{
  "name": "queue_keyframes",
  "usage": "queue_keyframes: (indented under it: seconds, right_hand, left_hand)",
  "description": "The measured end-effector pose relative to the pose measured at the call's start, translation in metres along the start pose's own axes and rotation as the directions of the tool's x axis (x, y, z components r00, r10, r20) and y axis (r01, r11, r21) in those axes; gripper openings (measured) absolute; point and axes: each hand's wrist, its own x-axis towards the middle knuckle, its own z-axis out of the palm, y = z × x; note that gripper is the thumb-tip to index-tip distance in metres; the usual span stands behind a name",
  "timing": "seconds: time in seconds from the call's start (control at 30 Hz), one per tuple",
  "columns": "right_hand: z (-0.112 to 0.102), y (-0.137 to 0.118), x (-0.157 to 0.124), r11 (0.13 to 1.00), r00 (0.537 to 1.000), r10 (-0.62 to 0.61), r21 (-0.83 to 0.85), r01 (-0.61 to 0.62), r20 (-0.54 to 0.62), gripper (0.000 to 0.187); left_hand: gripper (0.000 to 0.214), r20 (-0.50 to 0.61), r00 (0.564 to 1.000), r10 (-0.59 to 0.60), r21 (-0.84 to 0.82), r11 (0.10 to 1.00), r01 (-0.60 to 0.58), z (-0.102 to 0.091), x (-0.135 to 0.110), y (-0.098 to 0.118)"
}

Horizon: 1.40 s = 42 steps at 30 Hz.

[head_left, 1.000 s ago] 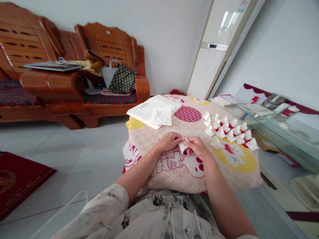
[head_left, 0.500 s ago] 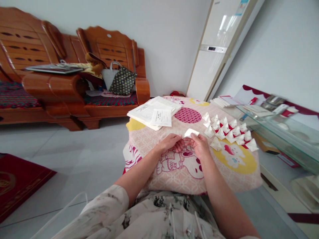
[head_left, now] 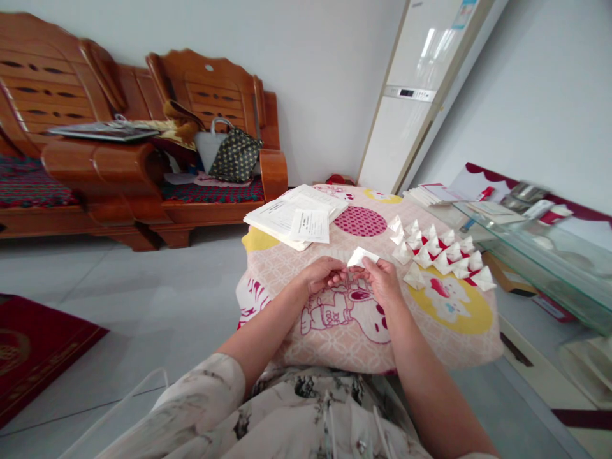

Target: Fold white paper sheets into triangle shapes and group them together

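A small white piece of folded paper (head_left: 362, 257) is held above the cloth-covered table. My right hand (head_left: 384, 280) is closed on it, thumb on top and fingers underneath. My left hand (head_left: 325, 274) has its fingers curled and pinches at the paper's lower left corner; the exact grip there is partly hidden. To the right stand several small pointed paper shapes (head_left: 440, 260) in rows, off-white with red showing between them. A stack of printed sheets (head_left: 277, 218) lies at the table's back left, and a smaller printed slip (head_left: 310, 225) rests on top.
The patterned pink tablecloth (head_left: 282, 274) covers the table. Close on the right is a glass-topped cabinet (head_left: 540, 261) with papers and metal bowls. Wooden seats (head_left: 210, 89) line the wall, with a dark patterned bag (head_left: 236, 155). A red box (head_left: 43, 350) lies at left on the floor.
The folded paper has shifted slightly left and turned so that more of its flat face shows. My left hand's fingers have curled in more. The rest of the table looks the same.
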Motion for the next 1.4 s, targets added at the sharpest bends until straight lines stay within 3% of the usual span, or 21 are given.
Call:
queue_keyframes:
  seconds: [0.13, 0.47, 0.73, 0.97, 1.13, 1.4]
  right_hand:
    - [-0.001, 0.001, 0.0, 1.0, 1.0, 0.0, -0.01, 0.0, 0.016, 0.033]
    - [-0.003, -0.001, -0.001, 1.0, 0.995, -0.018, -0.013, 0.017, -0.096, 0.034]
    - [-0.005, -0.003, 0.0, 0.999, 0.991, -0.05, -0.013, 0.048, -0.124, 0.029]
    - [-0.006, -0.002, 0.0, 0.995, 0.99, -0.07, -0.073, 0.061, -0.124, 0.029]
    - [-0.006, 0.001, 0.0, 0.981, 0.982, -0.093, -0.186, 0.062, -0.164, 0.029]
    - [-0.006, 0.002, 0.0, 0.977, 0.979, -0.104, -0.202, 0.067, -0.178, 0.027]
  left_hand:
    - [0.025, -0.008, 0.997, -0.072, -0.027, 0.997, 0.072, -0.003, 0.002, 0.001]
    - [0.026, 0.01, 0.993, -0.12, -0.079, 0.99, 0.12, -0.003, 0.002, 0.0]
    - [0.03, -0.016, 1.0, 0.025, 0.002, 1.0, -0.025, 0.0, 0.0, -0.003]
    - [0.029, 0.092, 0.989, 0.112, 0.115, 0.986, -0.122, -0.001, 0.002, -0.009]
    - [0.029, 0.073, 0.991, 0.112, 0.236, 0.964, -0.126, 0.001, 0.002, -0.01]
    - [0.035, 0.053, 0.988, 0.148, 0.264, 0.952, -0.157, 0.003, 0.001, -0.011]
